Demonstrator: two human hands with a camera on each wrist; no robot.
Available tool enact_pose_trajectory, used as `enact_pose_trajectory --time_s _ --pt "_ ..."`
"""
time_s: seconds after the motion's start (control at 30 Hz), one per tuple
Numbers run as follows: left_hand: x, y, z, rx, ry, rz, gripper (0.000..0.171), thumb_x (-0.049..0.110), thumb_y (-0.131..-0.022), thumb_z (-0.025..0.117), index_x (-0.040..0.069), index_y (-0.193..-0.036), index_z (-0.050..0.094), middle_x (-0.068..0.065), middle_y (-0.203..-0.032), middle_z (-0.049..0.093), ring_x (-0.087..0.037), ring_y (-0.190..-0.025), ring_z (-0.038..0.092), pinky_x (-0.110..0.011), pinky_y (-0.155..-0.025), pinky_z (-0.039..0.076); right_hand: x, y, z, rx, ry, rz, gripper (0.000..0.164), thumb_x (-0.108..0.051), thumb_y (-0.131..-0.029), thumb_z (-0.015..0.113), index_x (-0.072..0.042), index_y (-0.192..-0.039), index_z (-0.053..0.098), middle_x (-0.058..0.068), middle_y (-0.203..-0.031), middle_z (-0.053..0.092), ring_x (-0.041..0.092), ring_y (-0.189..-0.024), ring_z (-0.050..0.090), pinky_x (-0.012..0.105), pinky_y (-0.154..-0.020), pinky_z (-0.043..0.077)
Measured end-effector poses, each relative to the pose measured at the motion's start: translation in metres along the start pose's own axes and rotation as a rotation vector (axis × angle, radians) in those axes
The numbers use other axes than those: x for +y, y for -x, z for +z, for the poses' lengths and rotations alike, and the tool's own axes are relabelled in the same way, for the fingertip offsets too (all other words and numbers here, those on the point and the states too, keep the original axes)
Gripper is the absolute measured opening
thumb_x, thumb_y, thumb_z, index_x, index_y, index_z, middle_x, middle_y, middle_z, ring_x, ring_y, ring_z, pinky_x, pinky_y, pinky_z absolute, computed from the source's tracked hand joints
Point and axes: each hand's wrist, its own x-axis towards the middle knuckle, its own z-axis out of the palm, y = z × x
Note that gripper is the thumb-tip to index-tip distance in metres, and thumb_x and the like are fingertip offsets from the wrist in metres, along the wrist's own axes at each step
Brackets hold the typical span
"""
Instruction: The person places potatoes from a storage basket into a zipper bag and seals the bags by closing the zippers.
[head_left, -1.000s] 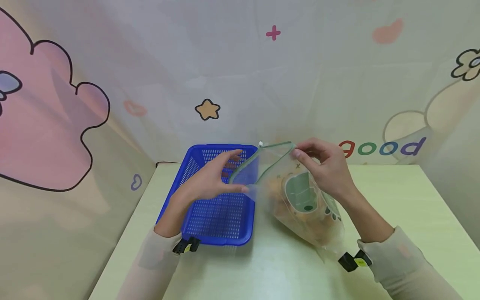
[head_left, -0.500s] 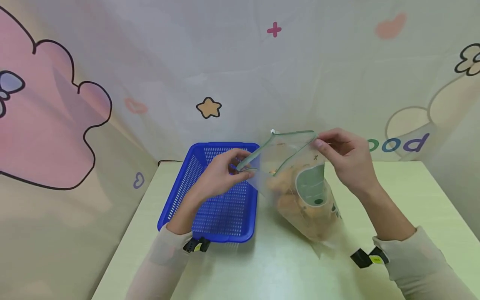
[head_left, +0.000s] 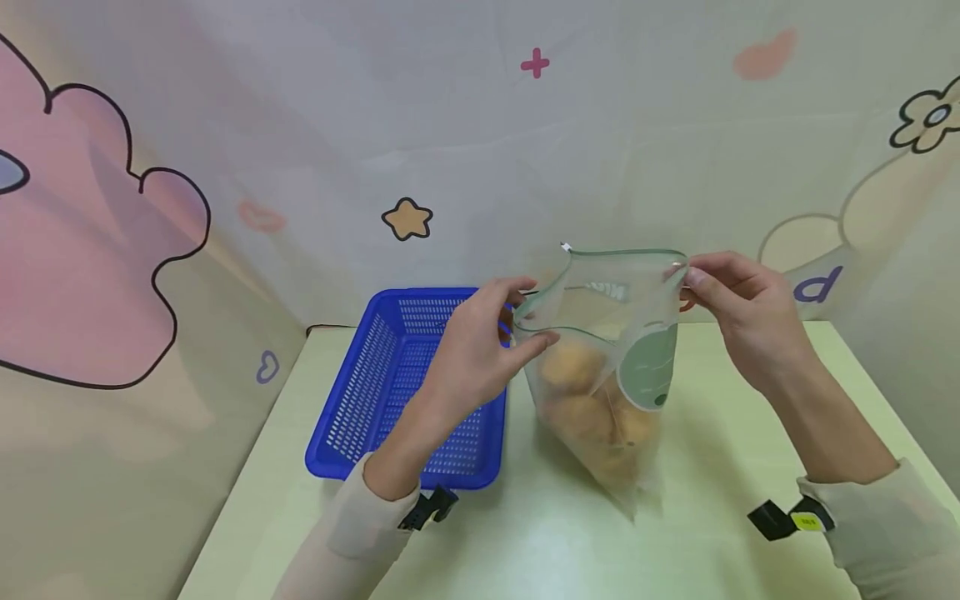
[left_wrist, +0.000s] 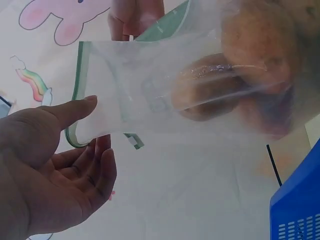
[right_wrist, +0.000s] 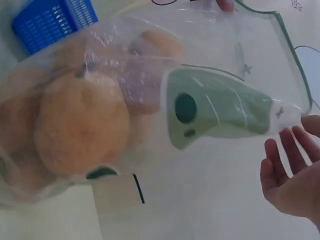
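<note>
A frosted see-through zip bag (head_left: 592, 321) with a green-edged mouth and a green printed patch stands over the table, its mouth spread open at the top. Several round tan-brown things that look like potatoes (right_wrist: 82, 125) fill its lower part. My right hand (head_left: 757, 321) pinches the right corner of the mouth between thumb and fingers. At the left corner, my left hand (head_left: 480, 346) holds the rim, its thumb on the near side and curled fingers behind, as the left wrist view shows. A small white slider (head_left: 566, 247) sits at the mouth's far end.
Left of the bag is a blue plastic basket (head_left: 318, 450) with perforated walls, partly behind my left forearm. Both stand on a pale green table (head_left: 540, 550). A printed cloth (head_left: 480, 167) with cartoon shapes hangs behind. Small black devices are strapped at both wrists.
The bag has been raised and shifted right, turning more upright, and its mouth has widened. My left hand has come from above the basket onto the left rim; my right hand has moved right.
</note>
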Motion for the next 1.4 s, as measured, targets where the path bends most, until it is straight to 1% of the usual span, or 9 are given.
enact_pose_trajectory --time_s 0.13,0.23,0.37,0.5,0.63,0.77,1.03,1.23,1.4 --pt "-0.002 -0.001 0.005 -0.001 0.002 0.013 0.060 0.021 -0.091 0.087 0.007 -0.143 0.061 -0.005 -0.116 0.068 -0.015 -0.090 0.063 -0.029 -0.077 0.059 -0.008 0.019 0.005 0.119 0.390 -0.060 0.020 -0.005 -0.102 0.070 0.005 -0.119 0.070 0.000 -0.105 0.074 0.013 -0.095 0.068 0.018 -0.090 0.052" --pt "-0.003 -0.002 0.009 0.000 0.010 0.038 0.060 0.020 -0.091 0.087 0.006 -0.143 0.060 -0.005 -0.116 0.068 -0.014 -0.094 0.063 -0.029 -0.078 0.060 -0.006 0.041 0.018 0.155 0.647 -0.239 0.011 -0.005 -0.101 0.071 0.004 -0.108 0.072 -0.001 -0.098 0.071 0.011 -0.089 0.065 0.016 -0.079 0.051" --pt "-0.002 -0.005 0.015 0.022 0.015 0.075 0.062 0.020 -0.091 0.087 0.006 -0.144 0.059 -0.005 -0.114 0.068 -0.014 -0.096 0.063 -0.030 -0.079 0.060 0.004 0.062 0.040 0.074 0.876 -0.465 0.026 -0.025 -0.093 0.083 -0.001 -0.098 0.074 0.003 -0.089 0.068 0.010 -0.082 0.058 0.017 -0.069 0.043" --pt "0.001 -0.006 0.017 0.016 0.036 0.096 0.072 0.023 -0.090 0.088 0.005 -0.149 0.053 -0.006 -0.112 0.067 -0.014 -0.095 0.064 -0.032 -0.080 0.061 0.010 0.068 0.060 0.061 1.009 -0.498 0.033 -0.032 -0.086 0.088 -0.005 -0.093 0.070 0.002 -0.083 0.062 0.012 -0.077 0.053 0.019 -0.063 0.037" --pt "-0.004 -0.010 0.008 -0.076 0.122 0.087 0.083 0.029 -0.095 0.083 0.009 -0.161 0.037 -0.005 -0.115 0.067 -0.013 -0.101 0.066 -0.034 -0.088 0.060 0.008 0.066 0.066 0.089 1.017 -0.518 0.013 -0.008 -0.087 0.082 -0.005 -0.090 0.070 0.000 -0.079 0.059 0.010 -0.075 0.052 0.018 -0.064 0.038" --pt "-0.024 -0.022 -0.001 -0.077 0.195 -0.032 0.064 0.029 -0.108 0.064 0.014 -0.163 0.036 -0.005 -0.128 0.065 -0.017 -0.115 0.066 -0.039 -0.095 0.057 0.001 0.063 0.060 0.061 0.989 -0.533 0.010 0.000 -0.086 0.081 -0.005 -0.090 0.074 -0.002 -0.080 0.064 0.003 -0.076 0.053 0.016 -0.069 0.042" --pt "-0.062 -0.060 0.028 -0.252 0.396 -0.187 0.055 0.025 -0.112 0.057 0.012 -0.162 0.037 -0.009 -0.153 0.054 -0.023 -0.142 0.053 -0.043 -0.115 0.047 -0.026 0.052 0.041 0.054 0.971 -0.406 0.019 0.006 -0.084 0.085 -0.009 -0.093 0.078 -0.007 -0.083 0.070 -0.003 -0.073 0.057 0.011 -0.069 0.046" --pt "-0.051 -0.062 0.022 -0.099 0.462 -0.145 0.021 0.017 -0.108 0.064 0.007 -0.127 0.066 -0.009 -0.111 0.071 -0.022 -0.104 0.069 -0.038 -0.095 0.060 -0.057 0.033 0.010 0.031 1.039 -0.362 0.005 -0.002 -0.094 0.080 -0.006 -0.096 0.078 -0.017 -0.082 0.068 -0.005 -0.072 0.058 0.012 -0.063 0.041" --pt "-0.029 -0.053 0.003 -0.013 0.417 -0.043 0.014 0.015 -0.107 0.065 0.007 -0.118 0.069 -0.008 -0.103 0.072 -0.021 -0.097 0.068 -0.035 -0.085 0.060 -0.076 0.020 -0.028 0.047 0.885 -0.247 0.003 0.002 -0.098 0.073 0.003 -0.099 0.075 -0.013 -0.084 0.071 0.000 -0.067 0.059 0.010 -0.062 0.045"
